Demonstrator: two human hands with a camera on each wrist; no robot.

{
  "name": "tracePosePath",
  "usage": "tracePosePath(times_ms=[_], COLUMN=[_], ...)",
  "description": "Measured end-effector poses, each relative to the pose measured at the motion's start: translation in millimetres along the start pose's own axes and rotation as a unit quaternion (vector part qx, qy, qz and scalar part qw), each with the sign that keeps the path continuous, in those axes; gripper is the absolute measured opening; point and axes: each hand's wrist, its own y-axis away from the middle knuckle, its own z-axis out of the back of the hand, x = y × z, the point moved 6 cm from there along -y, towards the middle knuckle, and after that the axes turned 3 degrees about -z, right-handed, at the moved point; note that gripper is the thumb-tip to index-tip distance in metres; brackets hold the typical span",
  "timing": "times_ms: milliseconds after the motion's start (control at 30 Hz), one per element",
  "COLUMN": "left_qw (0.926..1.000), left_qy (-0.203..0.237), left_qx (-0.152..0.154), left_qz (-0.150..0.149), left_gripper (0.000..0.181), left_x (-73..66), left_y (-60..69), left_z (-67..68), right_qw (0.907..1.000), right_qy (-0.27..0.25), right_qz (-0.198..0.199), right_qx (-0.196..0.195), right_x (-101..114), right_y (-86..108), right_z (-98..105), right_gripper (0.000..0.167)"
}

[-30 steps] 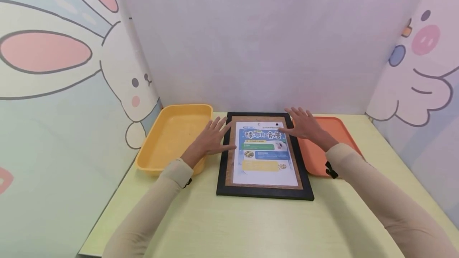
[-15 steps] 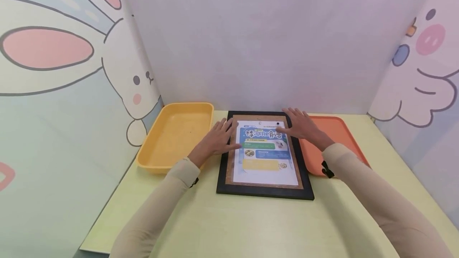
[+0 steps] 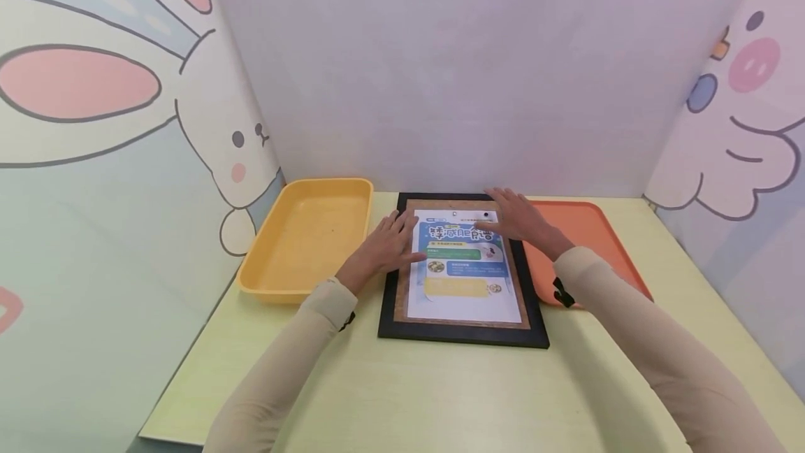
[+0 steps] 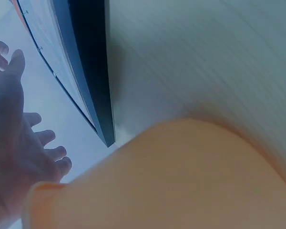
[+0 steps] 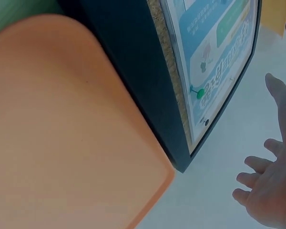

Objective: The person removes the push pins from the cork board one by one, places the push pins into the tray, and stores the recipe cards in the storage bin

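Board [image 3: 464,335] lies on the surface [image 3: 440,397] between yellow tray [image 3: 314,229] and orange tray [image 3: 588,247]; left hand [image 3: 382,247] and right hand [image 3: 518,217] hover apart, fingers extended, holding nothing; low right-side sweep could dislodge green pin [image 5: 200,94], loosening the poster [image 3: 465,308].

Heading [image 3: 461,232] “減肥” on paper sheet [image 3: 464,271]

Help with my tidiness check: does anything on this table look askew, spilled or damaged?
Nothing stands out. The poster sits squarely within the edges of the board, the yellow tray and orange tray rest right way up on either side, and no spill or damage shows.
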Motion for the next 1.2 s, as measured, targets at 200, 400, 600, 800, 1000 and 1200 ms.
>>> tracePosePath(times_ms=[200, 400, 600, 800, 1000, 1200], left_qw=[0.9998, 0.9998, 0.9998, 0.9989, 0.9986, 0.9976], left_qy=[0.014, 0.004, 0.015, 0.039, 0.040, 0.049], left_qx=[0.004, 0.010, 0.000, 0.009, 0.018, 0.034], left_qz=[0.017, 0.016, 0.010, 0.025, 0.028, 0.035], left_gripper=[0.100, 0.102, 0.100, 0.101, 0.103, 0.103], left_x=[3.1, 0.8, -2.8, -2.3, -1.7, -1.9], left_y=[-1.4, 0.0, -0.3, 0.9, 2.0, 3.4], left_z=[-8.0, -11.3, -12.2, -19.1, -26.0, -32.9], right_qw=[0.9982, 0.9968, 0.9966, 0.9956, 0.9940, 0.9923], right_qy=[-0.051, -0.067, -0.064, -0.068, -0.091, -0.112], right_qz=[-0.021, -0.027, -0.030, -0.031, -0.017, 0.007], right_qx=[0.022, 0.034, 0.043, 0.057, 0.059, 0.053], right_x=[2.9, 4.8, 7.2, 9.7, 11.2, 10.5], right_y=[-1.3, -4.4, -8.1, -11.1, -15.2, -18.3], right_z=[-6.5, -14.8, -18.4, -23.7, -30.5, -36.7], right_gripper=[0.098, 0.099, 0.099, 0.098, 0.092, 0.085])
